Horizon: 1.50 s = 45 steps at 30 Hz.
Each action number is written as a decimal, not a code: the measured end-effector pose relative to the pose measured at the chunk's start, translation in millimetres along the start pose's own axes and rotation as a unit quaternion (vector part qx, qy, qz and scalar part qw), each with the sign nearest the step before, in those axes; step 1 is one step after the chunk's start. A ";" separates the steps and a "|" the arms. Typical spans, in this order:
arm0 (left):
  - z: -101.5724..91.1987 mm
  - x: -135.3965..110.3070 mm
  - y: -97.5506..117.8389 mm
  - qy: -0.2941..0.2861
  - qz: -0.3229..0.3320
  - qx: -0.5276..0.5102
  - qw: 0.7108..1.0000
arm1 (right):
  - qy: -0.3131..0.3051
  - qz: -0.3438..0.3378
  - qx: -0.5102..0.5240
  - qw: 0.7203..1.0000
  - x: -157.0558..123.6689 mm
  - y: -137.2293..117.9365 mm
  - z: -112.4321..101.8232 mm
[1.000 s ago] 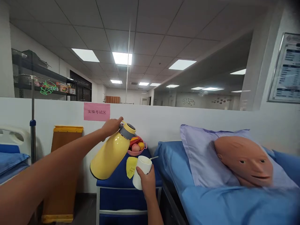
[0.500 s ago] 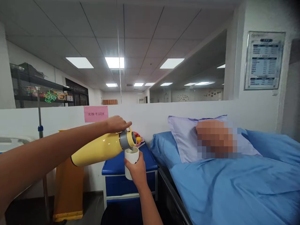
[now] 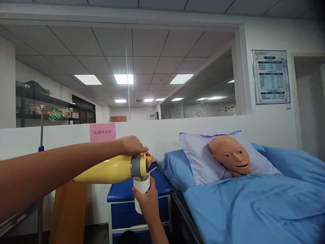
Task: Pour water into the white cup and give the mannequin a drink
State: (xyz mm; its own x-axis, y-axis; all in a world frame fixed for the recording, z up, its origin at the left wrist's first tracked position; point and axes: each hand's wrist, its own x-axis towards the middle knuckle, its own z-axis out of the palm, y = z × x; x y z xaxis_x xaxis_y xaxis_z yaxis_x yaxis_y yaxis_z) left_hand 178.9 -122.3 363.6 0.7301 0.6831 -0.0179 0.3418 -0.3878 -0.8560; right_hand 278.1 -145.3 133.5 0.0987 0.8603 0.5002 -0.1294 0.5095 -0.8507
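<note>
Part of the white cup [image 3: 141, 185] lies hidden behind the right hand [image 3: 149, 202].

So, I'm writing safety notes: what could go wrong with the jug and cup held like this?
The yellow jug is tipped nearly level over the white cup, so liquid might splash the right hand around it. The thin stick poking from the cup, close to the jug, might get knocked.

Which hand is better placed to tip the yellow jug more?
Probably the left hand: it grips the yellow jug near the lid. The right hand is busy holding the white cup.
</note>
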 end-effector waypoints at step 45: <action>-32.0 3.3 16.4 -0.019 0.012 -0.081 0.996 | -0.023 0.003 0.063 0.998 -18.0 -0.6 1.2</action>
State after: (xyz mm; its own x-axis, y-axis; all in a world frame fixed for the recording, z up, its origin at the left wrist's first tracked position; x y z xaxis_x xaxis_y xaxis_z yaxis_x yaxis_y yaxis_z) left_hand 205.8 -146.2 366.0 0.7176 0.6938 -0.0602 0.4178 -0.4981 -0.7599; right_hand 275.2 -161.0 125.2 0.0517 0.8620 0.5043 -0.2541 0.4997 -0.8281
